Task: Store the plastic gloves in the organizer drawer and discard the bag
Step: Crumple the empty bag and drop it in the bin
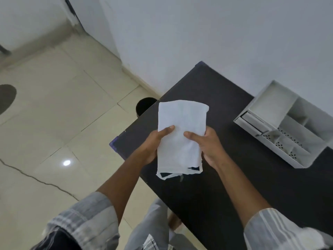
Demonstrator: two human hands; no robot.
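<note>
- Gloves (181,136), a flat white stack of thin plastic, sit pinched between my two hands above the table's left end.
- My left hand (153,144) clasps the stack's left edge, thumb lying across the front and the fingers hidden behind.
- My right hand (207,145) clasps the right edge the same way, thumb on the front, fingers wrapped behind.
- Both thumbs point inward and nearly meet at the middle of the stack.
- The stack stands roughly upright; its lower edge is ragged, with the dark table showing through the gaps.
- Whether a bag still wraps the stack, I cannot tell.
- Below lies the table (225,186), dark and set against a pale wall (216,33).
- The organizer (288,127), white with several open compartments and perforated walls, stands on the table to my right, well apart from the stack.
- A dark round bin (144,105) shows on the tiled floor (63,114) just beyond the table's left edge.
</note>
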